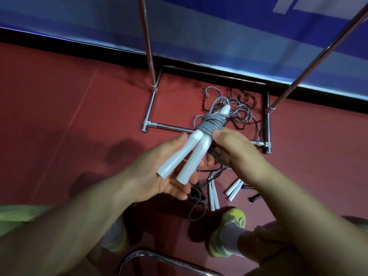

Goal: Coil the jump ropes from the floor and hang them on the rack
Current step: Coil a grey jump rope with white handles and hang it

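A jump rope with two white handles and a grey cord wound round them is held over the red floor. My left hand grips the two handles from below, thumb on top. Beside the grey windings, my right hand pinches the cord with curled fingers. The chrome rack stands just beyond, its base tubes on the floor and two uprights rising out of view. A tangle of dark and grey ropes lies inside the rack's base. More white handles and another pair lie below my hands.
A blue padded wall with a black base strip runs behind the rack. My feet in yellow-green shoes stand on the red floor. A curved chrome tube crosses the bottom edge. A black rope loop lies near my shoe.
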`<state>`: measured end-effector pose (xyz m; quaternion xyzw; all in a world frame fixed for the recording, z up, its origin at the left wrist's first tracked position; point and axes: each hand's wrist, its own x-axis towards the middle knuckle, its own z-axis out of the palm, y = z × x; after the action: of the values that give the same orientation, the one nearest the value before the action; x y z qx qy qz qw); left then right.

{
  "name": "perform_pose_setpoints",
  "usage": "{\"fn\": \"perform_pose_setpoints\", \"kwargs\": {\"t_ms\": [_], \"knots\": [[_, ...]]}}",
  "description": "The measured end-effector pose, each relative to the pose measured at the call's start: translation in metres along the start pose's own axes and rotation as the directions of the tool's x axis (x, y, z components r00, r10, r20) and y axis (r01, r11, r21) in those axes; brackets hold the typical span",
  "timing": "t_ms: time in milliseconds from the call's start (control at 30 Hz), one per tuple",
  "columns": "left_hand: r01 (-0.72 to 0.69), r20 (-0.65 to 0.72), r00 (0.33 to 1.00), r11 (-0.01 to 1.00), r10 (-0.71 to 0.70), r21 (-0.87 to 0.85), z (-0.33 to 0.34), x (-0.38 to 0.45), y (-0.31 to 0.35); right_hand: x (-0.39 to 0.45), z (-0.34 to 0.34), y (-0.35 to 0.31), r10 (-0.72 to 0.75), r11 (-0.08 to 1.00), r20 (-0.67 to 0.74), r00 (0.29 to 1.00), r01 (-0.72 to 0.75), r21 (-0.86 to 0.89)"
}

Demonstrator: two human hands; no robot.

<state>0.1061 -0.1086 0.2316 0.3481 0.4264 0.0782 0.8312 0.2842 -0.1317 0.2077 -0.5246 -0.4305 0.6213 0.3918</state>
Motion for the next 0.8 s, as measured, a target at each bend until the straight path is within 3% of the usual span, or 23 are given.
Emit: {"fn": "perform_pose_setpoints", "kwargs": {"t_ms": [167, 467, 533, 667, 800], "knots": [[0.004, -0.243, 0.97, 0.988, 0.034, 0.153, -0.01, 0.005, -0.007, 0.002, 0.003, 0.001, 0.144, 0.973, 0.005, 0.99, -0.141, -0.182], [0.094, -0.276, 0.96, 0.979, -0.042, 0.181, -0.01, 0.009, -0.01, 0.005, -0.002, 0.01, 0.241, 0.928, -0.043, 0.969, -0.244, -0.282], [0.061, -0.338, 0.941, 0.962, 0.034, 0.266, -0.013, 0.013, -0.011, 0.006, -0.003, 0.014, 0.274, 0.904, -0.106, 0.956, -0.294, -0.31], [-0.005, -0.374, 0.898, 0.854, 0.233, 0.52, -0.025, 0.02, -0.013, 0.006, -0.001, 0.022, 0.318, 0.85, -0.154, 0.936, -0.353, -0.39], [0.066, -0.385, 0.857, 0.666, 0.344, 0.743, -0.037, 0.025, -0.019, 0.006, 0.005, 0.02, 0.316, 0.921, -0.053, 0.947, -0.32, -0.22]]}}
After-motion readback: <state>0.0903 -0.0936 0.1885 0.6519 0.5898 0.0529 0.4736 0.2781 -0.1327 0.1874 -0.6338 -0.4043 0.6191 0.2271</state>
